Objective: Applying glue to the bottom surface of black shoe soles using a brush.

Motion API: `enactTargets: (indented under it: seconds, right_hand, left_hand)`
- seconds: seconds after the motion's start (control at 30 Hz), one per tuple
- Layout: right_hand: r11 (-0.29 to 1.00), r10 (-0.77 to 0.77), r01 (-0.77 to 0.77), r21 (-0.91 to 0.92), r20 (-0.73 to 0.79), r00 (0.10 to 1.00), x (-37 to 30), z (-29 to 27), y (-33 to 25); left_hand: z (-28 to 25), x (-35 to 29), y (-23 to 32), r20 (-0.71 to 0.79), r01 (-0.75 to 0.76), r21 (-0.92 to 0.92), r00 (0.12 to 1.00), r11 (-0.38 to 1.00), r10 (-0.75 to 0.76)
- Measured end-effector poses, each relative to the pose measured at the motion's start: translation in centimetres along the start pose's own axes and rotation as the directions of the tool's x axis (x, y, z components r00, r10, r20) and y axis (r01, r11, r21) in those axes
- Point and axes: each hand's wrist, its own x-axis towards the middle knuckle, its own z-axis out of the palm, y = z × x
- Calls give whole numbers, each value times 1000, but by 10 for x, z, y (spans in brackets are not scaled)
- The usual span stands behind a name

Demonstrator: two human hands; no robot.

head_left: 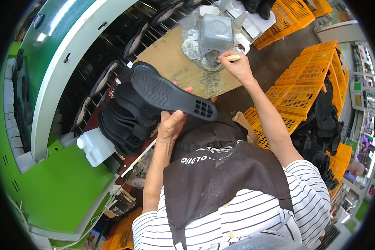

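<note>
My left hand [172, 125] grips a black shoe sole [166, 89] by its edge, with the patterned inner face up and the gridded heel toward the right. Part of another black sole shows just behind its far end. In my right hand [238, 68] is a brush [234, 58] with a pale handle. Its lower end reaches the round opening of a cloudy plastic container [216, 35], and the bristles are hidden there. The container sits on a stained board [166, 52]. Left of my left hand, several black soles [125, 118] are piled up.
A white plastic jug [96, 146] stands by the pile, near a green machine surface [66, 187]. Beyond the board is a rack [133, 39] holding shoe parts. Yellow crates [296, 93] on the right hold black soles [321, 125]. A pale nozzled bottle [240, 21] stands behind the container.
</note>
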Motion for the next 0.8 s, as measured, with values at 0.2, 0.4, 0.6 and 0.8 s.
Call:
enactTargets:
  seconds: [0.2,0.4,0.6,0.8]
  right_hand:
    - [994,39,-39,-101,4,999,0,13,10]
    - [986,116,-106,127,-73,991,-19,11,10]
    - [913,182,-108,394,-157,971,-49,20,22]
    - [914,149,-50,403,-218,965,-65,18,19]
  left_hand:
    - [-2,-1,2,-42,41,-39,998,998,-43]
    - [-5,4,-2,-57,-34,-15,998,999,33]
    - [-9,1,-4,-127,-5,-5,992,1000,4]
    - [-12,1,-3,-110,32,103,994,994,-21]
